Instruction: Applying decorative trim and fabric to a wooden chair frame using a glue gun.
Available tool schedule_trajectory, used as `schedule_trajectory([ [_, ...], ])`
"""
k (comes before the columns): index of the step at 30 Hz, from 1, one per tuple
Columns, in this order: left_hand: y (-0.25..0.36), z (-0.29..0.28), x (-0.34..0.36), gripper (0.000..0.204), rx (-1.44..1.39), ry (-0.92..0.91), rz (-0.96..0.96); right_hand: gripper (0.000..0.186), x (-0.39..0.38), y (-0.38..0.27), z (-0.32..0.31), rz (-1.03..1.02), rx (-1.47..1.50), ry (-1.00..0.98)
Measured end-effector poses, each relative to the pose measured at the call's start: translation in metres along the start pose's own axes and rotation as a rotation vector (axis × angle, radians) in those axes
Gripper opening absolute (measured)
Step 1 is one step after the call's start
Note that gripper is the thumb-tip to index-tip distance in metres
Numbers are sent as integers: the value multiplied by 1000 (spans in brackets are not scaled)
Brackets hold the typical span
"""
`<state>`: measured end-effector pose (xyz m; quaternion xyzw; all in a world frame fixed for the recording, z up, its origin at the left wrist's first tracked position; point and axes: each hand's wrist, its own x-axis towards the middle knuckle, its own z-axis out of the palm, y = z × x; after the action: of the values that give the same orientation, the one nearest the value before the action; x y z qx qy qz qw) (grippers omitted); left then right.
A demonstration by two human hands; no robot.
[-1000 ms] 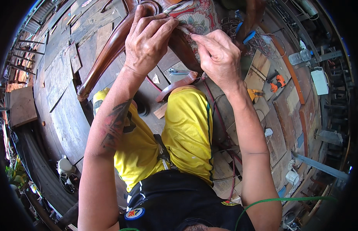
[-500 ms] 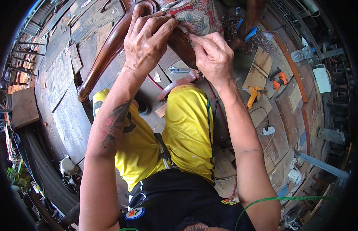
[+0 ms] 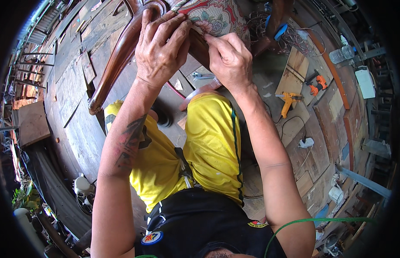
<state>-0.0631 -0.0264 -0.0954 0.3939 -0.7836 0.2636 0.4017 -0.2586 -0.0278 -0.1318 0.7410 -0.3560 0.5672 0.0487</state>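
A chair with a carved, varnished wooden frame [image 3: 116,62] stands at the top, its seat covered in floral fabric [image 3: 219,19] of red, cream and green. My left hand [image 3: 162,49] lies over the front edge of the seat, fingers stretched onto the wood and the fabric border. Beside it, my right hand [image 3: 230,60] is closed in a pinch at the lower edge of the upholstery, where a light strip of edging [image 3: 197,30] runs between the two hands. The pinched part is mostly hidden by my fingers.
On the plank floor to the right lie a yellow glue gun [image 3: 289,101], an orange-and-black power tool [image 3: 317,84] and a wooden board [image 3: 293,69]. Tangled wire [image 3: 294,41] sits by the chair's right leg. A metal tool [image 3: 202,76] lies under the seat.
My right hand has shifted slightly left along the seat edge, closer to my left hand. The left hand stays on the edge, and the view has tilted a little.
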Motion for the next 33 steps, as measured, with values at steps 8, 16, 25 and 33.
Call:
schedule_trajectory([
  [8, 2, 15, -2, 31, 24, 114, -23, 28, -2, -1, 0, 18, 26, 3],
  [16, 9, 14, 0, 23, -22, 147, -118, 29, -5, -5, 1, -10, 14, 4],
  [25, 10, 17, -5, 23, -46, 142, -111, 35, -12, 0, 7, -51, -68, -14],
  [33, 11, 21, -8, 27, -20, 164, -104, 27, -16, 3, 13, -59, -72, 4],
])
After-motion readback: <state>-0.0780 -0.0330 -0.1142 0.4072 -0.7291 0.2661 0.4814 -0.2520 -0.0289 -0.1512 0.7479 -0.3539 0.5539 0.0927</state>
